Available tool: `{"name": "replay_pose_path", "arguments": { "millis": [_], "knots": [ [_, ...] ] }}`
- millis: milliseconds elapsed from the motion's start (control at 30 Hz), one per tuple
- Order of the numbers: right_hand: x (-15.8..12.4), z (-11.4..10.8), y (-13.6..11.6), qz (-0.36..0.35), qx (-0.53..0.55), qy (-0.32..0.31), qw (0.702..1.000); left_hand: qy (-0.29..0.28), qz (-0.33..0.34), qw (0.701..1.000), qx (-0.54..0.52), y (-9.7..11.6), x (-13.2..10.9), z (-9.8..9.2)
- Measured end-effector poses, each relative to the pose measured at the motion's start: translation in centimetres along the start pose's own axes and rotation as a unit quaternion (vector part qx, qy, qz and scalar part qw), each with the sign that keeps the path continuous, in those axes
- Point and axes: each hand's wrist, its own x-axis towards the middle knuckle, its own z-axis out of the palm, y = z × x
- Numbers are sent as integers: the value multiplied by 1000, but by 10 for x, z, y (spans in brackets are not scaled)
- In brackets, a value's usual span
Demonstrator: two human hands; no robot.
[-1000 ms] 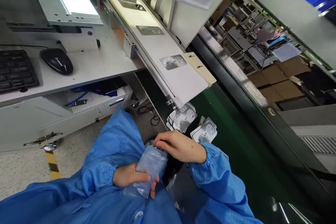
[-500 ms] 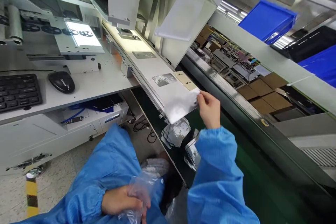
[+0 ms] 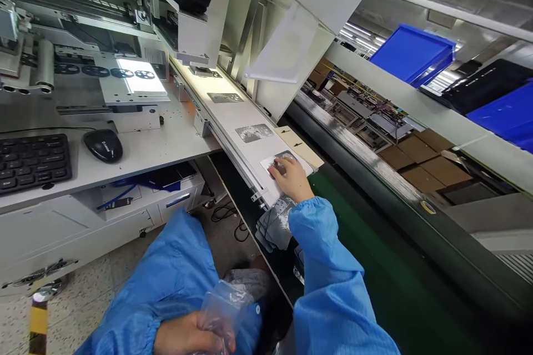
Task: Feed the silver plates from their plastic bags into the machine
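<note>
My right hand rests on a flat grey speckled plate at the near end of the white conveyor belt. Its thumb and fingertips are apart on the plate and hide part of it. Farther up the belt lie a similar speckled plate and a darker one. Down by my lap, my left hand is closed around a crumpled clear plastic bag. Several more plates are stacked below the belt's end, partly behind my right sleeve.
A beige strip with two dark marks borders the belt. To the right runs a dark green conveyor. A black mouse and keyboard sit on the left desk. Blue bins stand high at the right.
My right hand has moved left and inward over the belt. The pale, blurred sheet-like thing it held is now a plate lying flat on the belt. My left hand still holds the bag.
</note>
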Motion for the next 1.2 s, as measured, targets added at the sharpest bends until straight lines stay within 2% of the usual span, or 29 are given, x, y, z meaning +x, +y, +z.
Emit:
{"name": "replay_pose_path", "arguments": {
  "millis": [167, 333, 400, 467, 567, 633, 733, 800, 833, 900, 967, 1000, 1033, 1100, 1200],
  "knots": [
    [-12, -8, -1, -1, -4, -37, 999, 3, -2, 1000, 17, 3, 1, 2],
    [-12, -15, -1, 13, -5, -49, 999, 6, -5, 999, 50, 6, 0, 5],
    [-15, -22, -9, 21, -2, -45, 999, 13, -6, 999, 45, 5, 2, 6],
    [-33, -36, -24, 1, 22, -31, 999, 26, -8, 999, 31, 3, 5, 6],
    [-97, -59, -58, -80, 107, -52, 990, 37, -17, 999, 22, 3, 12, 5],
    [-157, -64, -82, -101, 150, -140, 973, 36, -28, 998, 40, 5, 19, 5],
    [-244, -45, -101, -47, 141, -286, 947, 15, -44, 995, 84, 5, 34, 10],
    [-295, -22, -94, 49, 166, -308, 936, -17, -65, 992, 102, -1, 45, 18],
    [-320, -10, -85, 113, 186, -286, 933, -29, -79, 991, 108, -7, 51, 22],
    [-372, 10, -64, 267, 214, -195, 919, -28, -115, 986, 113, -22, 59, 31],
    [-424, 26, -47, 395, 224, -110, 884, -1, -161, 981, 110, -40, 66, 36],
    [-446, 33, -43, 435, 231, -82, 866, 9, -183, 977, 108, -49, 69, 39],
    [-465, 39, -40, 460, 239, -61, 853, 11, -207, 973, 106, -57, 73, 40],
    [-490, 49, -39, 468, 263, -35, 843, -4, -245, 963, 113, -71, 83, 45],
    [-500, 58, -38, 438, 318, -10, 840, -19, -265, 955, 133, -88, 110, 62]
  ]
}}
